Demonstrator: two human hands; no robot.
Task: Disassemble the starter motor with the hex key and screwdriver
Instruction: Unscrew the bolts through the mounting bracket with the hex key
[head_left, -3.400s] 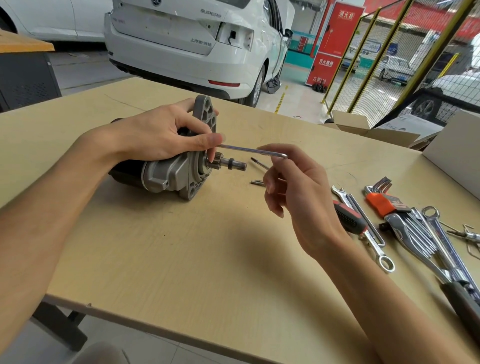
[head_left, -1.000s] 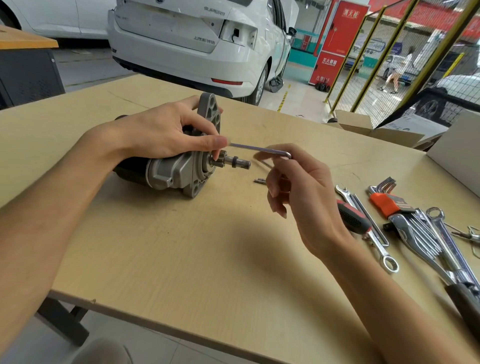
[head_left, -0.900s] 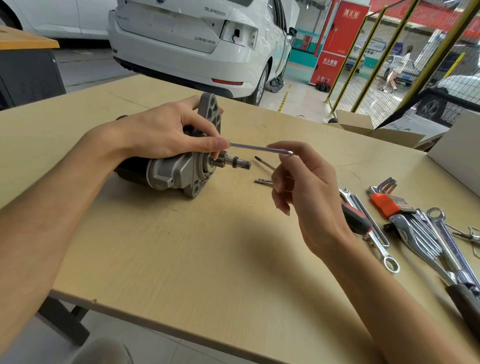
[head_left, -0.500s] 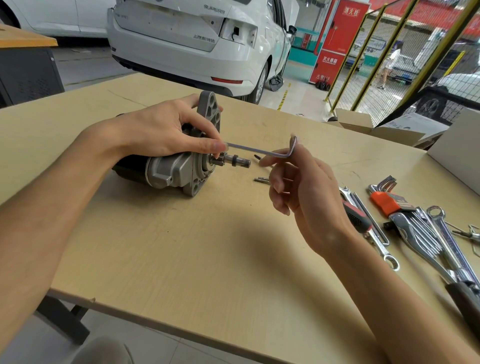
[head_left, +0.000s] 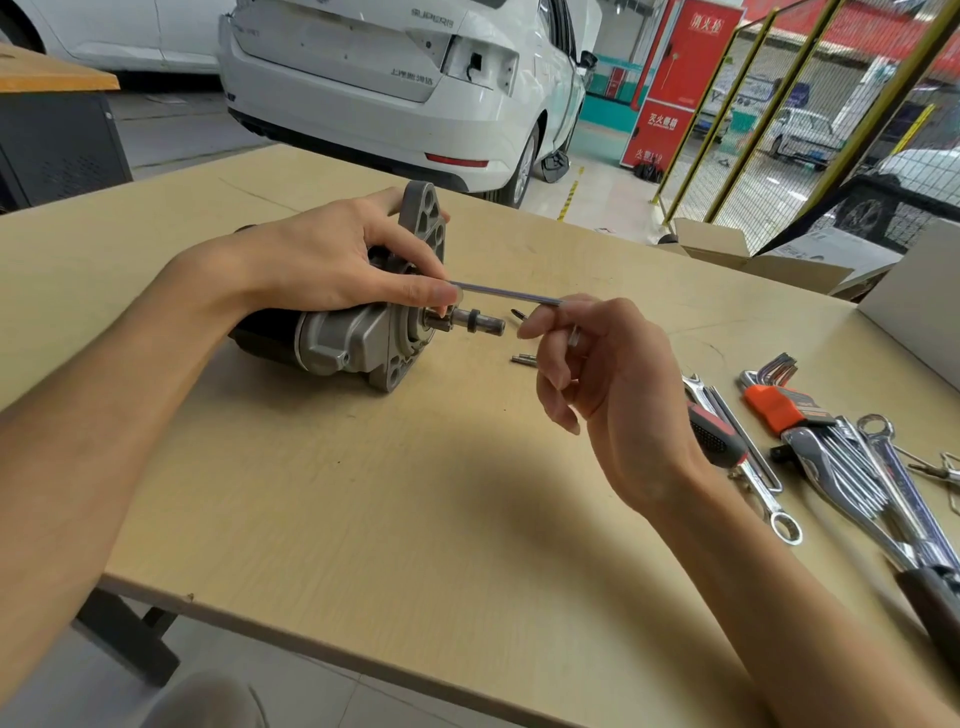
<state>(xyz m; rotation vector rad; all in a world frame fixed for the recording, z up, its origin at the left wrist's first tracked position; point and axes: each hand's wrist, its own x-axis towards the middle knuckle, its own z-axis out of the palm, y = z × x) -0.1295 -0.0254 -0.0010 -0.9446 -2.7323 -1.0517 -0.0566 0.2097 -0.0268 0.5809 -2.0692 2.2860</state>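
The grey and black starter motor (head_left: 358, 340) lies on its side on the wooden table (head_left: 395, 519), its shaft pointing right. My left hand (head_left: 332, 265) grips its flanged nose from above, thumb tip by the hex key's far end. My right hand (head_left: 602, 374) pinches the bent end of the silver hex key (head_left: 506, 295), whose long arm runs level into the motor's front face. A red and black screwdriver (head_left: 711, 434) lies on the table, partly hidden behind my right wrist.
Two loose bolts (head_left: 522, 358) lie just right of the shaft. To the right lie a spanner (head_left: 763, 488), an orange hex key set (head_left: 776, 402) and several more wrenches (head_left: 883, 483). A cardboard box (head_left: 753, 254) stands at the far edge.
My right hand has turned the hex key: its short arm stood upright half a second ago and now points down inside my fingers. The motor and my left hand have stayed put.
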